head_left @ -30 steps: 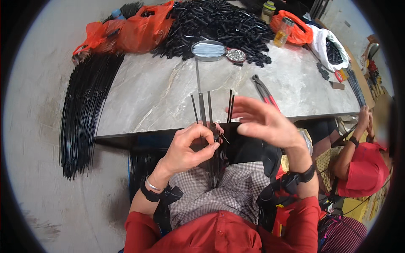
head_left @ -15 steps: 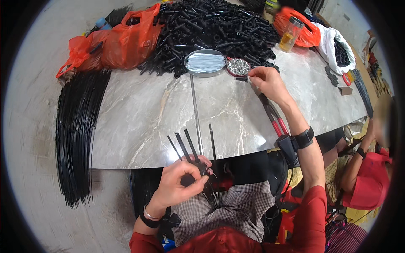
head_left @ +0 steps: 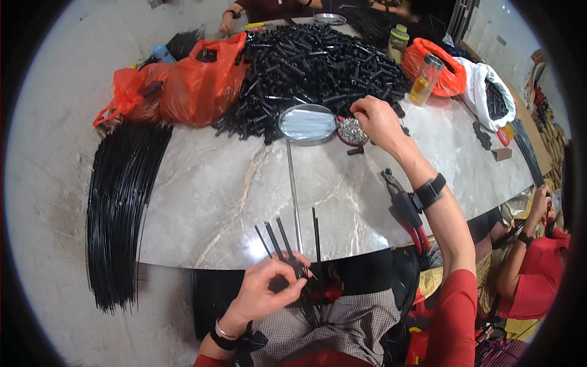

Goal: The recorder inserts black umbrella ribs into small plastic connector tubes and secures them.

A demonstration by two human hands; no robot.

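My left hand (head_left: pixel 269 290) is closed low in front of the table edge. It grips a bundle of black rods (head_left: pixel 280 237), whose ends fan upward past my fingers while other thin rods run down over my lap. My right hand (head_left: pixel 380 124) reaches far across the table, thumb and fingertips pinched together. The fingertips are over the far edge of a small red dish (head_left: pixel 353 133) of tiny silver metal pieces, close to a heap of short black tubes (head_left: pixel 324 67). Whatever they may hold is too small to tell. One short black tube (head_left: pixel 356 150) lies just in front of the dish.
Left of the dish stands a round metal tin (head_left: pixel 306 142) of thin pale rods. Red-handled pliers (head_left: pixel 420 240) lie under my right forearm. Long black rods (head_left: pixel 125 214) overhang the left edge. Orange bags (head_left: pixel 205 85), a glass bottle (head_left: pixel 425 82) and a co-worker (head_left: pixel 532 275) are around.
The view has tilted up, so the table sits lower in it. My right hand has moved from beside the loose black tube to the dish's far edge. My left hand keeps its grip.
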